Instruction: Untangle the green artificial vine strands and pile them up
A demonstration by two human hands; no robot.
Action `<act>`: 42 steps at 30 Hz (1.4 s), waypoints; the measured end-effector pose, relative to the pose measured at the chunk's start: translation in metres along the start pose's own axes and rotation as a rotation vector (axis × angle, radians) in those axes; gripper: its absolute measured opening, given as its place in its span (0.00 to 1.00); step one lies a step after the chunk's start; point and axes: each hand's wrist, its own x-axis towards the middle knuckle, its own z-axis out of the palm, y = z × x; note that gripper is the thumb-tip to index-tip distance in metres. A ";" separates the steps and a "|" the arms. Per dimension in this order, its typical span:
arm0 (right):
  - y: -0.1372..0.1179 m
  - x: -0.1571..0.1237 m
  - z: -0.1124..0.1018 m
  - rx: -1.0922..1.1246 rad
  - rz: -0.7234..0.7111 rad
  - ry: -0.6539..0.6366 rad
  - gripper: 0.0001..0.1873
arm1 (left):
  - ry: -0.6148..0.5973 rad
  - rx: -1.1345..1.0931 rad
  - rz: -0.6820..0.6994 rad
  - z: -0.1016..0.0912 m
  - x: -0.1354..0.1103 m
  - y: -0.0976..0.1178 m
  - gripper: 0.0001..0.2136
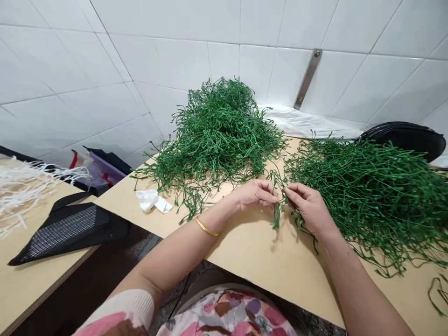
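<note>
My left hand (259,193), with a gold bangle on the wrist, is closed around a few thin green strands (276,219) that hang below its fingers. Close beside it on the right, my right hand (308,203) pinches the end of a green strand between thumb and fingertips. The strands look like thin cords with small knobbed tips. Behind my left hand rises a tall heap of the same green strands (224,130). A second, wider pile of green strands (378,191) spreads out to the right of my right hand.
A crumpled white tissue (152,200) lies on the wooden table (238,247) at the left. On another table sit white strands (31,191) and a black mesh-panelled pouch (66,228). A black rounded case (406,137) stands behind the right pile, against the tiled wall (175,60).
</note>
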 end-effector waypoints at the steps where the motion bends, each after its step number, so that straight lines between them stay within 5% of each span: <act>1: 0.001 0.000 -0.002 0.002 -0.004 0.027 0.13 | -0.016 -0.033 -0.009 -0.004 0.000 0.003 0.11; 7: 0.000 0.000 -0.009 0.013 -0.027 0.292 0.13 | 0.115 -0.266 0.175 -0.025 0.002 0.019 0.10; 13: -0.008 -0.001 -0.011 0.147 0.018 0.300 0.15 | 0.190 -0.335 0.313 -0.025 0.000 0.024 0.09; 19: -0.004 0.002 -0.013 0.192 0.151 0.216 0.18 | 0.454 0.255 0.312 -0.018 0.002 0.020 0.06; 24: 0.000 0.001 -0.007 0.158 0.105 0.184 0.16 | 0.804 0.699 0.714 -0.003 -0.006 0.015 0.06; 27: 0.003 0.001 -0.004 0.053 -0.006 0.164 0.14 | 0.684 0.858 0.751 0.008 -0.011 0.012 0.09; 33: 0.004 -0.003 0.006 -0.225 -0.178 0.059 0.11 | 0.199 0.452 0.273 0.016 -0.005 -0.002 0.09; 36: 0.003 -0.004 0.008 -0.184 -0.167 0.035 0.12 | 0.162 0.265 0.189 0.013 -0.002 -0.005 0.05; 42: 0.009 0.000 0.002 -0.140 -0.105 0.120 0.12 | 0.292 0.102 0.173 0.010 0.002 -0.004 0.06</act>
